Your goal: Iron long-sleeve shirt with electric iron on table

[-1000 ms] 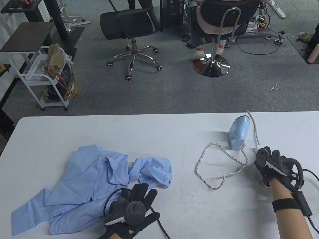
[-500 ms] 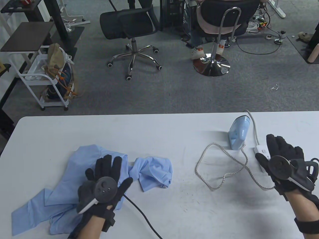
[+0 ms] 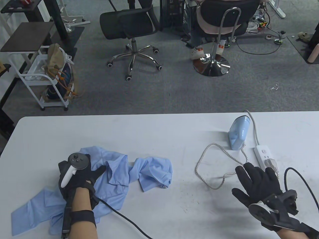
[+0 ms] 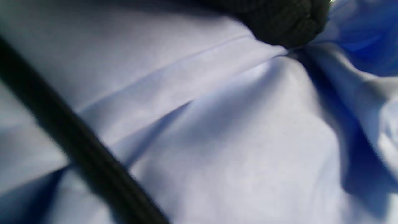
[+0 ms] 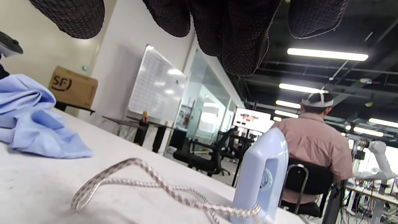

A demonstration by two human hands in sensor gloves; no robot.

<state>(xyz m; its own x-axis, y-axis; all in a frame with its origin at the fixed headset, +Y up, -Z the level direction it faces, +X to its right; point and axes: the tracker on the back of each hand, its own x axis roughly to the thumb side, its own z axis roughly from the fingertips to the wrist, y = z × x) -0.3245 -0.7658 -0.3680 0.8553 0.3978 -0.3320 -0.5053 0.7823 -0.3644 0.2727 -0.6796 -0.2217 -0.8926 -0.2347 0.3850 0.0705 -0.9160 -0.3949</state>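
A crumpled light-blue long-sleeve shirt (image 3: 117, 174) lies on the white table (image 3: 154, 134) at the near left. My left hand (image 3: 74, 174) sits on its upper left part with the fingers curled down into the cloth. In the left wrist view a fingertip (image 4: 289, 21) digs into gathered shirt folds (image 4: 217, 140). The pale-blue iron (image 3: 239, 133) stands upright at the right, with its braided cord (image 3: 219, 171) looped on the table. My right hand (image 3: 254, 176) hovers open over the cord's near end, holding nothing. Its fingers (image 5: 236, 31) hang above the iron (image 5: 264, 177).
A white power strip (image 3: 261, 151) with a plug in it lies right of the iron. A black glove cable (image 3: 124, 219) trails across the near table. Beyond the far edge stand an office chair (image 3: 129, 25), a seated person (image 3: 214, 15) and a white cart (image 3: 47, 74).
My left hand moved up and left across the shirt and closed on the cloth, bunching it. My right hand left the power strip, drew back toward the near edge and opened.
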